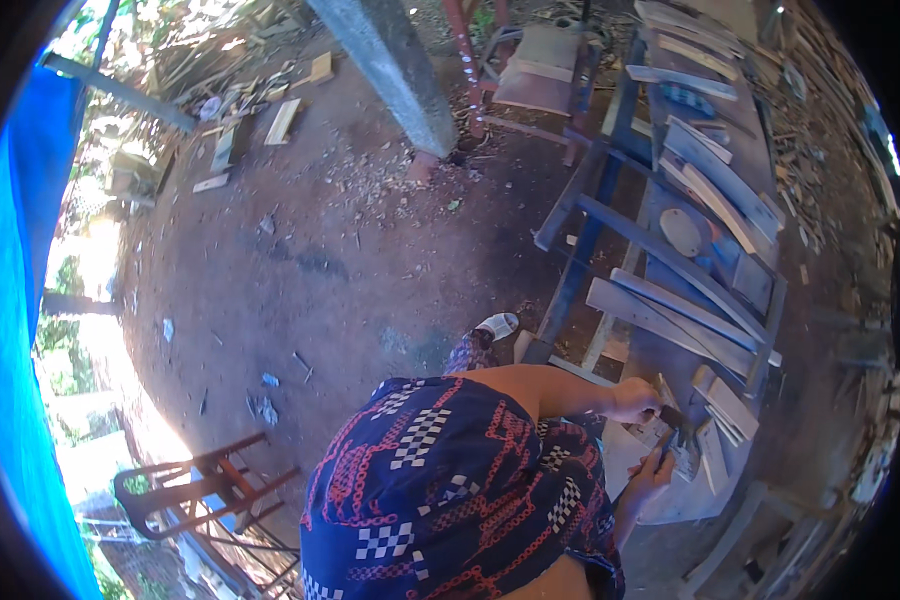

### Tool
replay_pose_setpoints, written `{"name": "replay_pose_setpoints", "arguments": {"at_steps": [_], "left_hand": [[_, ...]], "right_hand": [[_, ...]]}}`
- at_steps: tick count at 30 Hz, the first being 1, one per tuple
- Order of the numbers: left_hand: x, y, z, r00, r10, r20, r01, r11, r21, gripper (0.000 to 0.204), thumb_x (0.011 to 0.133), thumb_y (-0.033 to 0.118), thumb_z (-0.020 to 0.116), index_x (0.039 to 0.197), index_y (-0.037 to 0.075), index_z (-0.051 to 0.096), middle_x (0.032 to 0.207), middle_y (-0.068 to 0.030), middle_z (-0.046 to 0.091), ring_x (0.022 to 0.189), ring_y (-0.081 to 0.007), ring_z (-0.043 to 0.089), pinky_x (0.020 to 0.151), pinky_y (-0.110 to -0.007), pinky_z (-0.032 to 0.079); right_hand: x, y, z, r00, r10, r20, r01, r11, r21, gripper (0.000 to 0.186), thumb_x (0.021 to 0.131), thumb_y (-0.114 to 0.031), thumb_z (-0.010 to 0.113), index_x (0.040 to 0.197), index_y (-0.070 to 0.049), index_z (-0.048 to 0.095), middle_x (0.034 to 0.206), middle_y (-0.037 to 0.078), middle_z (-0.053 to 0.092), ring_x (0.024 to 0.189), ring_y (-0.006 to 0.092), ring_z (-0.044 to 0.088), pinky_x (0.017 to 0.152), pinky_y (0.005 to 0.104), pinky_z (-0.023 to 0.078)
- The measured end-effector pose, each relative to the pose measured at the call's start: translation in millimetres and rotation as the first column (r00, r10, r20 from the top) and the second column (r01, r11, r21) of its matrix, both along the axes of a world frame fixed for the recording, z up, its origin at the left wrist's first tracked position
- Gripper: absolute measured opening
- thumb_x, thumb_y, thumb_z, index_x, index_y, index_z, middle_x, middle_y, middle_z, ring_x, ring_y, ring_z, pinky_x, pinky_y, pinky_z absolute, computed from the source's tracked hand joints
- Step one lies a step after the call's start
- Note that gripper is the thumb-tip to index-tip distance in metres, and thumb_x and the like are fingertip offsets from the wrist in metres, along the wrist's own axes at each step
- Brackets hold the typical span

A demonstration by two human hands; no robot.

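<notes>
My left hand (pixel 634 399) is closed, with a tool with a dark blocky end (pixel 676 418) at its fingers; its exact kind does not show. Just below it, my right hand (pixel 652 476) has its fingers bent around something I cannot make out. Both hands are close together over the near end of the workbench (pixel 660 510). Pale, greyish pieces (pixel 684 462) lie right by the fingers, too small to name. Short wooden pieces (pixel 726 405) lie just beyond the hands.
Long planks (pixel 670 325) and a round disc (pixel 681 232) lie farther up the bench. A concrete post (pixel 395 80) stands ahead, near a red metal frame (pixel 462 70). A wooden chair (pixel 205 490) is at lower left, and a blue tarp (pixel 20 250) hangs at the left edge.
</notes>
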State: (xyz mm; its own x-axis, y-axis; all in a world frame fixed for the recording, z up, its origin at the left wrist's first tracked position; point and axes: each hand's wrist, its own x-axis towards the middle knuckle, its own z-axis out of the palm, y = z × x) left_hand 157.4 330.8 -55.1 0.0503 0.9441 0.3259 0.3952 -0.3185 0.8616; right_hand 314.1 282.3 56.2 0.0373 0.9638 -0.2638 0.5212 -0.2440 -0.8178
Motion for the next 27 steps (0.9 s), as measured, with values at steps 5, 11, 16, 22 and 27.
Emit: {"name": "replay_pose_setpoints", "arguments": {"at_steps": [5,11,16,22,27], "left_hand": [[1.0,-1.0,-2.1,0.998,-0.015,0.062,0.019,0.998,-0.055,0.011,0.067,0.013,0.067,0.078,0.012,0.067,0.074,-0.0109,0.065,0.069,-0.0332,0.065,0.063,-0.043,0.051],[0.0,-2.3,0.0,0.993,-0.036,0.109,0.049,0.991,-0.124,0.011,0.068,0.014,0.067,0.078,0.012,0.067,0.074,-0.0105,0.065,0.071,-0.0325,0.065,0.064,-0.042,0.051],[6.6,1.6,-12.8,0.999,0.026,-0.047,-0.030,0.996,-0.079,0.011,0.067,0.017,0.067,0.077,0.013,0.068,0.072,-0.0110,0.065,0.070,-0.0338,0.064,0.062,-0.044,0.050],[18.8,10.3,-11.1,0.995,0.053,-0.080,-0.064,0.987,-0.149,0.013,0.062,0.022,0.068,0.073,0.016,0.068,0.072,-0.0106,0.065,0.072,-0.0331,0.064,0.059,-0.046,0.049],[21.0,12.6,-15.8,0.991,0.134,-0.005,-0.133,0.982,-0.135,0.017,0.066,0.028,0.066,0.078,0.017,0.068,0.077,-0.0081,0.065,0.075,-0.0303,0.063,0.063,-0.045,0.047]], "right_hand": [[4.9,0.3,-5.9,1.000,0.019,0.019,-0.020,1.000,0.020,0.024,0.098,-0.018,0.049,0.112,0.000,0.057,0.066,0.002,0.049,0.047,0.0064,0.045,0.042,0.0226,0.037],[12.4,-6.8,-7.4,0.986,0.075,0.152,-0.096,0.985,0.140,0.029,0.095,-0.016,0.055,0.117,0.004,0.056,0.070,0.006,0.054,0.050,0.0096,0.048,0.043,0.0250,0.038],[8.8,-8.9,-4.5,0.999,0.006,0.049,-0.007,1.000,0.011,0.029,0.097,-0.020,0.052,0.113,0.004,0.055,0.068,0.004,0.050,0.050,0.0099,0.044,0.044,0.0258,0.037],[0.0,9.3,17.7,0.989,0.141,0.052,-0.148,0.969,0.198,0.027,0.098,-0.024,0.048,0.105,0.002,0.053,0.065,0.003,0.046,0.050,0.0103,0.042,0.045,0.0263,0.035],[-10.8,11.9,16.7,0.955,0.271,0.121,-0.295,0.901,0.318,0.027,0.097,-0.026,0.050,0.100,0.001,0.053,0.064,0.003,0.047,0.050,0.0111,0.043,0.045,0.0268,0.035]]}}
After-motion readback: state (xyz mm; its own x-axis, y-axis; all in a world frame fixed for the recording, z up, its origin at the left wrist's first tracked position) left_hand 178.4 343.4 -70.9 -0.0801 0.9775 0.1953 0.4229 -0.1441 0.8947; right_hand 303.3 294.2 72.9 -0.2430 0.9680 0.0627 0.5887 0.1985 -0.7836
